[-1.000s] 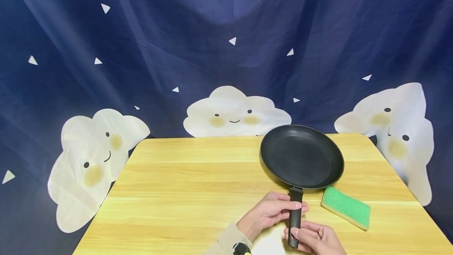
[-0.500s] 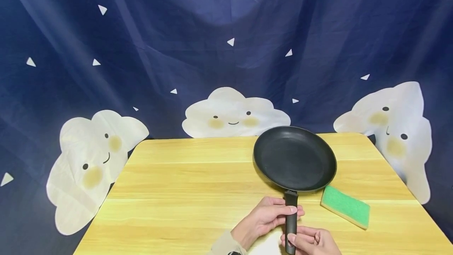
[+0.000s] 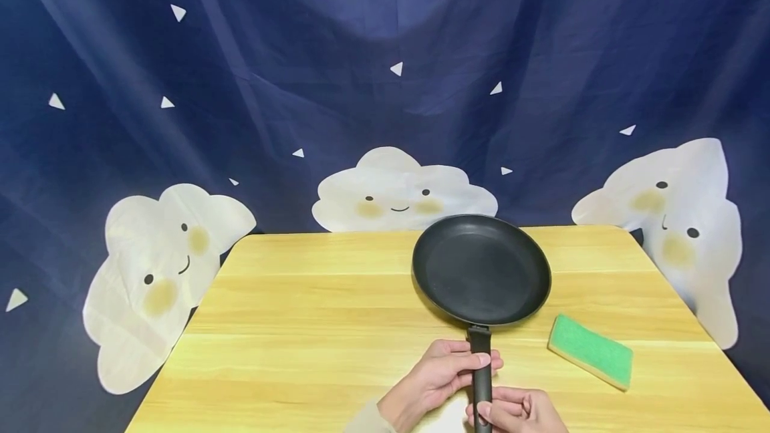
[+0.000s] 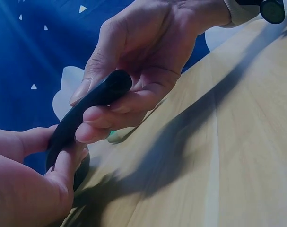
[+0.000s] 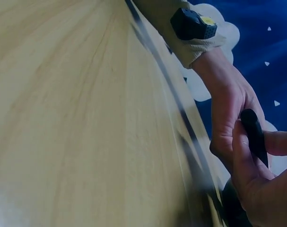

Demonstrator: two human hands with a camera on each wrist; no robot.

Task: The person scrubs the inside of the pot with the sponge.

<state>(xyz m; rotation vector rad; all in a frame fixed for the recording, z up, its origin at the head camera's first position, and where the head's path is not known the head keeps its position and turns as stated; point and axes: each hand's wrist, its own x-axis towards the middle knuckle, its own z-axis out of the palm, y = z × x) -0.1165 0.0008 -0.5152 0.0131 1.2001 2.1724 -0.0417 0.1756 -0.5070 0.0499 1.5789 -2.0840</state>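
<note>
A black frying pan (image 3: 481,272) faces inside up over the right half of the table in the head view, its handle (image 3: 481,359) pointing toward me. My left hand (image 3: 436,376) pinches the upper handle, thumb on top and fingers beneath. Lower down, my right hand (image 3: 520,411) grips the handle's end between thumb and fingers. Both wrist views show the handle (image 4: 86,106) off the tabletop, with shadows below it. Whether the pan's base touches the table is hard to tell. A green-topped sponge (image 3: 592,351) lies right of the pan, apart from it.
The wooden table (image 3: 301,326) has its far edge against a dark blue curtain (image 3: 271,72) printed with white clouds and triangles. A dark device (image 5: 193,23) is strapped on the left sleeve.
Both hands have shifted the pan to the left, so the gap to the sponge has widened. The grips look the same, and the sponge has stayed in place.
</note>
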